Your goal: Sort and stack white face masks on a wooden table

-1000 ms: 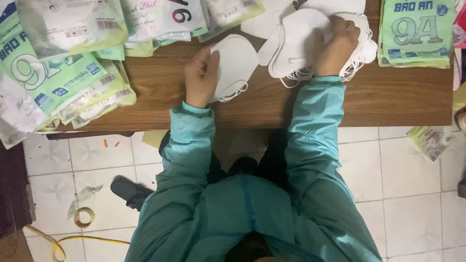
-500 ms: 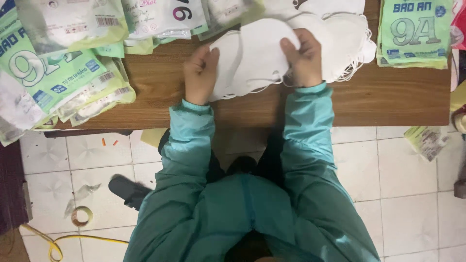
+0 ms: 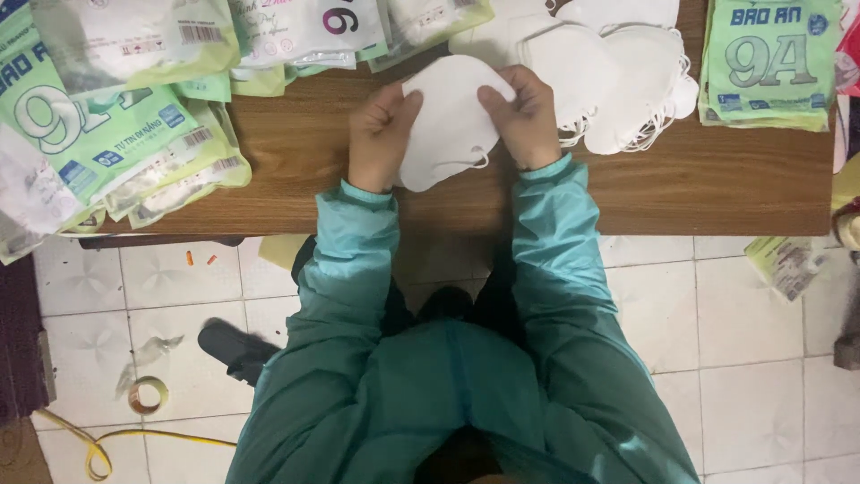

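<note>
A small stack of white face masks lies flat on the brown wooden table in front of me. My left hand grips its left edge and my right hand grips its right edge, thumbs on top. Both arms wear teal sleeves. A loose pile of more white masks with ear loops lies just to the right of my right hand, at the table's far side.
Green and clear printed packets are heaped at the table's left and along the back. A neat stack of green packets sits at the right. Below on the tiled floor: a tape roll, a yellow cord, a dark shoe.
My right hand came off the pile at the right with masks and joined the left hand. Both hands now hold the stack together nearer the table's middle.
</note>
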